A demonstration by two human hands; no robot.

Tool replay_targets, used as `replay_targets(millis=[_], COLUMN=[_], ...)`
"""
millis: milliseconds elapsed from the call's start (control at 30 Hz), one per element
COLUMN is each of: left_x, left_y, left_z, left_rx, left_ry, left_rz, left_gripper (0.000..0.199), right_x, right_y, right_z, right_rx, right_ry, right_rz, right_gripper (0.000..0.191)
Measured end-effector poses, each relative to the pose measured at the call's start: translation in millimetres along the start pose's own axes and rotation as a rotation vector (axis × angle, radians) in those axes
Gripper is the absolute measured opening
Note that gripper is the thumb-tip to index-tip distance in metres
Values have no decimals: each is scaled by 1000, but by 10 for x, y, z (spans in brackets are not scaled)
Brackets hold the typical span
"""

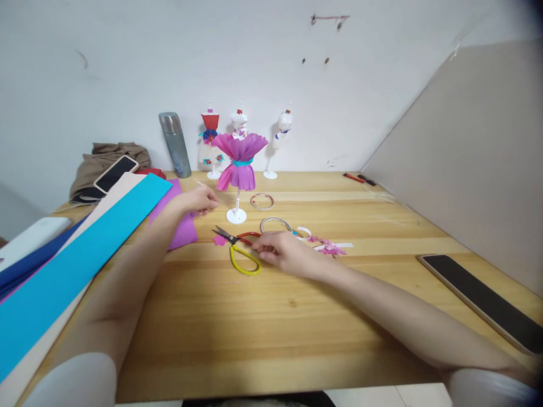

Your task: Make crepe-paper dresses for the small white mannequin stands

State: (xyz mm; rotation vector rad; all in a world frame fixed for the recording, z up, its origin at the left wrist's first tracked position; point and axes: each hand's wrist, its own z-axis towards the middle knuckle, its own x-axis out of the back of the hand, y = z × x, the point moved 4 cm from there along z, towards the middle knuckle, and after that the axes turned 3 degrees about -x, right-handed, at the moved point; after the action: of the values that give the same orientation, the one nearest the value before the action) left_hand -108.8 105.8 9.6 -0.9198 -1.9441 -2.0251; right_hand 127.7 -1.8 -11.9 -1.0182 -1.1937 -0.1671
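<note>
My left hand (201,199) is over the purple paper (184,230), left of the dress stand's white base (236,216). Its fingers are pressed together, and anything between them is too small to make out. My right hand (278,250) has its fingers closed at the red handle of the scissors (231,239), partly covering it. The blades point left, slightly apart, beside a small pink paper piece (219,241). A pink-purple paper dress (241,148) with a turquoise waist band stands upright on its stand behind the scissors.
Tape rolls (275,219) and pink scraps (331,247) lie beyond my right hand. Blue paper strips (91,257) cover the left side. Other dress stands (270,174) and a bottle (176,146) are near the wall. A phone (479,297) lies right.
</note>
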Motion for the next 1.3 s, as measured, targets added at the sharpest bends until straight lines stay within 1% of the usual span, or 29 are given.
replay_targets(millis=[33,67,133,233,300,367,567,633,733,867,1000,1100,1133,1167,1200,1233,1300], left_x=[-105,-190,-331,-466,-526,-587,-744,-750,-703,-583,-453,-371,-347,-328,-316,-309,-316], left_y=[-58,-95,-145,-205,-237,-248,-178,-129,-3,266,515,586,594,598,601,604,617], left_z=[30,59,113,193,241,273,270,256,222,106,-58,-125,-134,-139,-142,-144,-151], left_rx=[22,18,-9,-45,-65,-86,-95,-99,-119,-160,-214,-207,-206,-206,-208,-210,-219], left_ry=[-45,-51,-36,21,60,71,40,38,17,-55,-70,-37,-22,-12,-9,-9,-17], left_rz=[-1,-5,-16,-41,-57,-73,-96,-92,-84,-92,-191,-254,-271,-283,-288,-287,-278], left_gripper=[11,14,24,28,27,25,24,22,22,30,26,24,25,25,26,25,25], right_x=[-56,-112,-203,-258,-252,-247,-275,-270,-218,-64,137,297,335,365,404,451,535], right_y=[-60,-100,-130,-132,-130,-127,-127,-153,-186,-190,-133,-44,-12,23,57,85,118], right_z=[34,66,123,169,175,169,147,141,128,95,49,11,-6,-25,-41,-55,-85], right_rx=[47,60,18,-60,-75,-63,-15,11,12,-7,18,72,101,114,120,130,153], right_ry=[23,36,32,5,7,3,23,30,11,-43,-128,-190,-241,-305,-339,-339,-327], right_rz=[-67,-140,-305,-458,-481,-493,-538,-543,-517,-413,-179,8,90,203,337,460,634], right_gripper=[22,25,31,37,40,41,37,38,38,37,30,30,28,27,28,30,43])
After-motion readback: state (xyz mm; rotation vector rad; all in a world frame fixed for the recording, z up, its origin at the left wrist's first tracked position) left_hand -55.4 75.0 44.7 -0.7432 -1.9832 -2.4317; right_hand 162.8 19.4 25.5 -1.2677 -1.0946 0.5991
